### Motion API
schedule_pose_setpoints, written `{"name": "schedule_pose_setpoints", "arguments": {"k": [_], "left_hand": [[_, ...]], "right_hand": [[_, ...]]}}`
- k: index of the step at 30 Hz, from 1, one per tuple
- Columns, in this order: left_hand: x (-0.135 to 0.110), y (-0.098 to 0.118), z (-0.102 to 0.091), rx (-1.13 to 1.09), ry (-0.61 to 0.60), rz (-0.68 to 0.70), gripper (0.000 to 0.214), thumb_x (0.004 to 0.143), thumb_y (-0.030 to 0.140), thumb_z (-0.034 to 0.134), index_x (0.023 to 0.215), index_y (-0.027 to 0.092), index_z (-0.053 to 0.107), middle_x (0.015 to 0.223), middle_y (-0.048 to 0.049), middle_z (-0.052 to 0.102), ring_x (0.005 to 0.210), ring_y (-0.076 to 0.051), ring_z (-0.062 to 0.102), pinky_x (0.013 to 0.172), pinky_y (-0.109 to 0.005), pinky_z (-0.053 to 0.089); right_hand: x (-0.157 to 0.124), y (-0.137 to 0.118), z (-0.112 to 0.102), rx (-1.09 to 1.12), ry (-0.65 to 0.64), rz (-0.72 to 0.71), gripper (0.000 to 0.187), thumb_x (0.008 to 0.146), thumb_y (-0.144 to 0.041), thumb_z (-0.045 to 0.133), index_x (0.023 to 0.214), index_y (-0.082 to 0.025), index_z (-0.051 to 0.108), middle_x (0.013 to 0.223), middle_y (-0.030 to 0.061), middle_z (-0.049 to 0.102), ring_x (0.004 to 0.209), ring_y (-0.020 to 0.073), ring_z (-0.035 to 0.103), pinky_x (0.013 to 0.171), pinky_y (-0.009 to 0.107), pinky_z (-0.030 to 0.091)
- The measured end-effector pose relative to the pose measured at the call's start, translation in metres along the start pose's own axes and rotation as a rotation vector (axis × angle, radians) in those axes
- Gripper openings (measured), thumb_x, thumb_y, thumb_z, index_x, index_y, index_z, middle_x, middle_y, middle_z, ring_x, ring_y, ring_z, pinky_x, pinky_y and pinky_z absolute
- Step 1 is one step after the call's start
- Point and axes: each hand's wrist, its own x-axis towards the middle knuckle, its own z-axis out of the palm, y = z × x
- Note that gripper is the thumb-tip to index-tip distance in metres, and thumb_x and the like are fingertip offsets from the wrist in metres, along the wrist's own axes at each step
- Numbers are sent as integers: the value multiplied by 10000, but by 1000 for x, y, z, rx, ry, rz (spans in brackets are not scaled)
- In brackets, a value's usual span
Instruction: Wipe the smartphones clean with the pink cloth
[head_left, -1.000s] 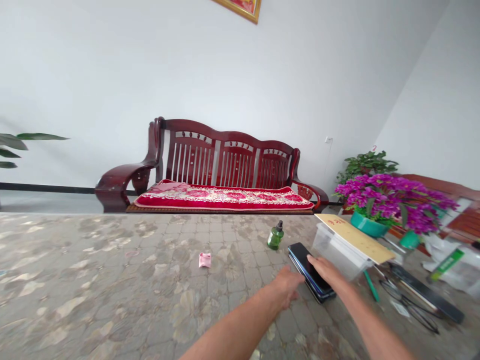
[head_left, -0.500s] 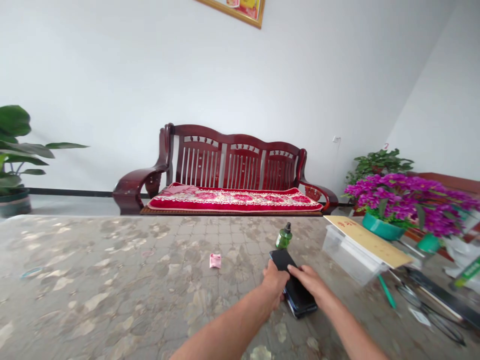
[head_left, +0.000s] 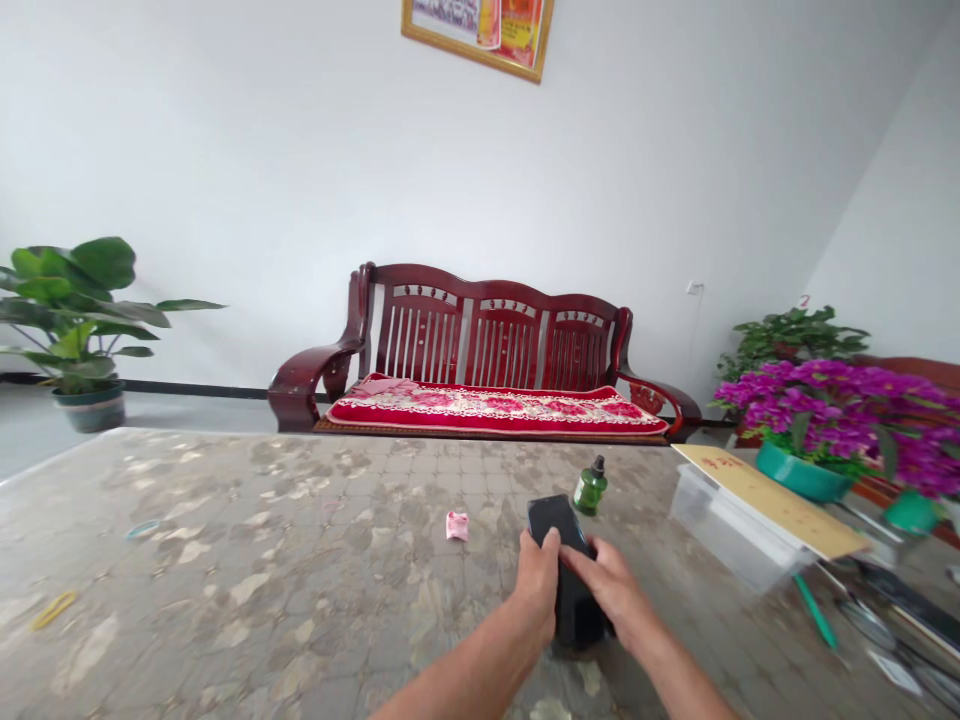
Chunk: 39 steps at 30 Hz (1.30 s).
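A black smartphone (head_left: 581, 605) is held in both hands just above the near part of the table. Its lower end shows a thick dark body; I cannot tell whether a second item lies under it. My left hand (head_left: 536, 575) is closed around its left edge, thumb on the screen side. My right hand (head_left: 609, 582) grips the right edge, thumb also across the front. The fingers beneath are hidden. Behind the phone stands a small green bottle (head_left: 590, 488) with a black cap, apart from my hands. A small pink folded piece (head_left: 457, 526) lies to the left.
The table (head_left: 300, 560) has a patterned cover. A clear plastic box (head_left: 720, 530) with a tan board (head_left: 776, 500) on top stands right, near a green pen (head_left: 816, 612) and purple flowers (head_left: 832, 405). A yellow band (head_left: 53, 610) lies far left. A wooden sofa (head_left: 502, 340) stands beyond.
The view has swung left and up slightly, so things sit farther right. Both hands have shifted the phone a little to the left relative to the green bottle and turned it more lengthwise.
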Motion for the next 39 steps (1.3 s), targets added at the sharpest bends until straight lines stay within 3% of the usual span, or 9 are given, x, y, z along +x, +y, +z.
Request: {"name": "schedule_pose_setpoints", "arguments": {"k": [6,9,13,18,25,30,35,39], "left_hand": [[-9,31,-28,177,-31,416,568,843,498,618,1288,158,521,1232,-127,621,1193,-287,545,1055,-380,388],[-6,35,-52,277,-57,580,616,881,460,580,1404,182,413,1399,-125,506,1329,-280,426,1138,-401,293],[-1,29,-81,378,-109,698,656,907,442,539,1465,180,316,1490,-125,392,1409,-287,306,1182,-439,215],[-2,26,-100,469,-122,742,629,933,361,489,1488,170,263,1505,-132,358,1421,-295,277,1192,-470,199],[-10,35,-104,557,-225,745,641,924,340,491,1476,159,222,1456,-146,379,1382,-295,331,1175,-495,235],[-14,36,-111,620,-276,763,699,910,384,530,1486,168,200,1481,-150,346,1395,-309,311,1171,-498,242],[-17,36,-122,680,-339,755,704,902,374,557,1491,177,224,1490,-155,347,1395,-314,317,1168,-509,242],[-17,38,-123,680,-347,744,649,877,330,602,1445,189,323,1413,-149,440,1331,-311,408,1140,-499,300]], "right_hand": [[-1,-5,32,-2,12,-377,578,701,-504,761,1148,-179,596,1036,74,710,998,288,647,850,358,510],[1,-1,49,8,-19,-474,571,713,-481,757,1173,-198,568,1076,63,690,1006,271,634,881,355,497],[0,3,68,36,-111,-514,530,762,-460,729,1198,-218,551,1115,60,677,1033,259,627,908,355,492],[-6,3,78,64,-168,-495,545,769,-446,736,1229,-230,539,1173,62,669,1112,268,610,943,371,489],[-10,8,82,132,-182,-437,585,730,-445,782,1219,-232,542,1183,84,684,1098,281,640,928,413,521],[-12,17,90,86,-133,-454,605,680,-540,794,1160,-223,606,1024,105,734,973,312,687,867,444,555],[-9,25,91,0,-53,-490,759,629,-536,812,1272,-222,560,1160,124,692,1038,315,663,912,445,542],[-3,29,89,-51,-15,-479,688,646,-488,794,1241,-216,581,1130,110,698,1032,300,663,943,448,522]]}}
